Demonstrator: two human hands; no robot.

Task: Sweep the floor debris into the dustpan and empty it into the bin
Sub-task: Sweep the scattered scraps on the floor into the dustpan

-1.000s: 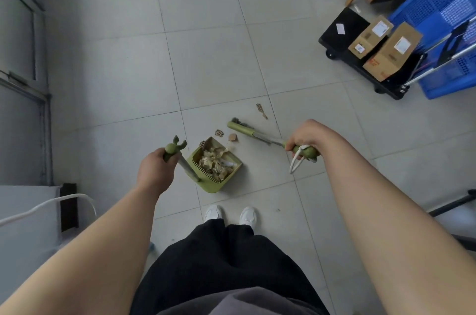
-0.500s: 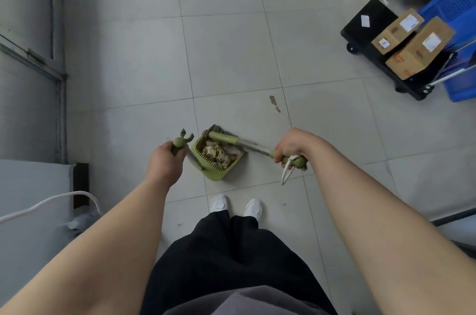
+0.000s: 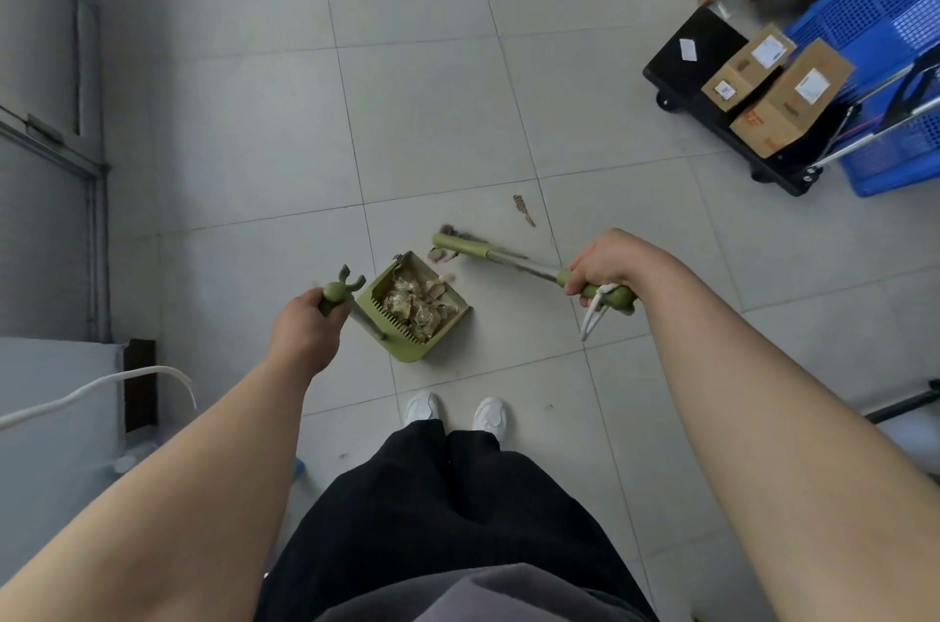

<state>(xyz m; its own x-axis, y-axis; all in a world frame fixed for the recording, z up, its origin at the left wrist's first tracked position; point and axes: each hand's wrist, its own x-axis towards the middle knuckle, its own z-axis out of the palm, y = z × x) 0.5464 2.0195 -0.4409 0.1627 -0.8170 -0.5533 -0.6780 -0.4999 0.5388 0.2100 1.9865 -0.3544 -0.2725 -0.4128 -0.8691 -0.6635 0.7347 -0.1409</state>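
The broom head [image 3: 460, 245] has swung back out of the dustpan [image 3: 407, 356] since half a second ago and now sits on the floor just beyond the pan's open mouth. The broom's long axis runs from lower right to upper left, its bristle end pointing away from the right hand [image 3: 605, 265]. That hand's fingers are curled tight round the green grip at the handle's near end, and a white loop [image 3: 592, 321] hangs below it.

The left hand [image 3: 305, 331] is clamped on the dustpan handle just under its forked top [image 3: 347, 283]. The pan stands on the floor between the hands, comb teeth on the near side, mouth facing away towards the broom. It holds a heap of tan debris [image 3: 417, 308]. A few scraps [image 3: 440, 256] lie at the mouth, touching the bristles, and one more piece [image 3: 524, 209] lies farther out.

The floor [image 3: 432, 112] is pale grey tile. At upper right a black trolley [image 3: 681, 72] carries two cardboard boxes [image 3: 793, 97] beside blue crates [image 3: 890, 10].
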